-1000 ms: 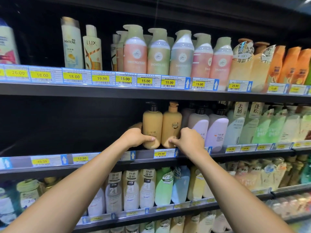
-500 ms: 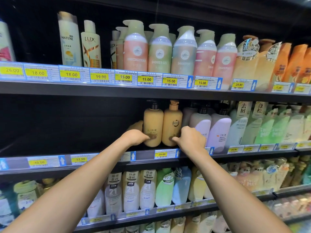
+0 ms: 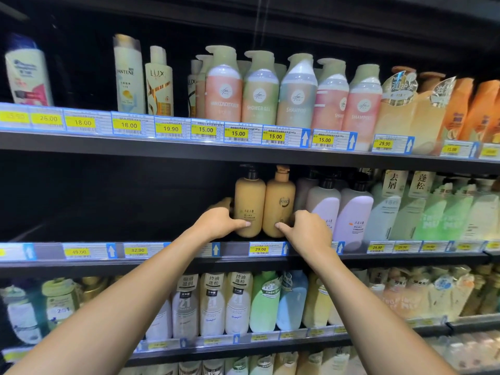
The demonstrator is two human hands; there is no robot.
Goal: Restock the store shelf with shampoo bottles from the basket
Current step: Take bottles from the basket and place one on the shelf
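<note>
Both hands are up at the middle shelf (image 3: 176, 263), and two tan bottles stand side by side, touching, at its front edge, just above the 29.00 price tag (image 3: 260, 249). The left hand (image 3: 216, 221) grips the black-pump bottle (image 3: 249, 204) low down, fingers (image 3: 230, 213) curled round its left side and thumb pressed across the front. The right hand (image 3: 308, 231) mirrors it on the tan-pump bottle (image 3: 280, 201), thumb on the front, the rest wrapped round the far side and hidden. Both bottles look upright and seated on the shelf, so I'd call this pair all but placed, with only a last squaring-up and letting go to come.

How much is left? Hard to say, because the basket is nowhere in view. Another tan bottle (image 3: 223, 203) peeks out behind the left hand, mostly covered. Left of that the shelf runs dark, and I can't tell whether any stock sits deep in there. The purple bottles (image 3: 354, 212) stand just right of the pair. Labels on the lower shelves are too blurred to read.
</note>
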